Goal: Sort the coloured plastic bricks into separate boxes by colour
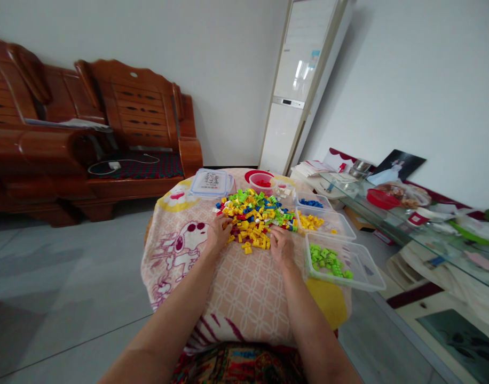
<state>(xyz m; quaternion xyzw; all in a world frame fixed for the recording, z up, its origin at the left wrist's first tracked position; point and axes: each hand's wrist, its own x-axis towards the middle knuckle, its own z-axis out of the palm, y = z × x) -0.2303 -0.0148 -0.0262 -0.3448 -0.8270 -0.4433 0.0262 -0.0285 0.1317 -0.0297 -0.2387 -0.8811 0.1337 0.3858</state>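
Note:
A mixed heap of toy building bricks [250, 226], mostly yellow with green, blue, red and white ones, lies mid-table. At its left edge is my left hand [219, 233], fingers curled inward among the bricks. My right hand [282, 246] touches the heap's right front edge with bent fingers. Both hands look closed, but whatever is between the fingertips is too small to make out. Clear plastic boxes stand to the right: one with green bricks [328, 261], one with yellow bricks [309, 221] and one with blue bricks [312, 203]. A round tub [260, 177] behind the heap holds red bricks.
Some white bricks [283, 191] lie behind the heap. A lidded plastic box [209, 182] sits at the back left on the patterned tablecloth [244, 298]. A cluttered glass-topped cabinet [356, 200] runs along the right. Wooden seats [140, 112] stand at the left.

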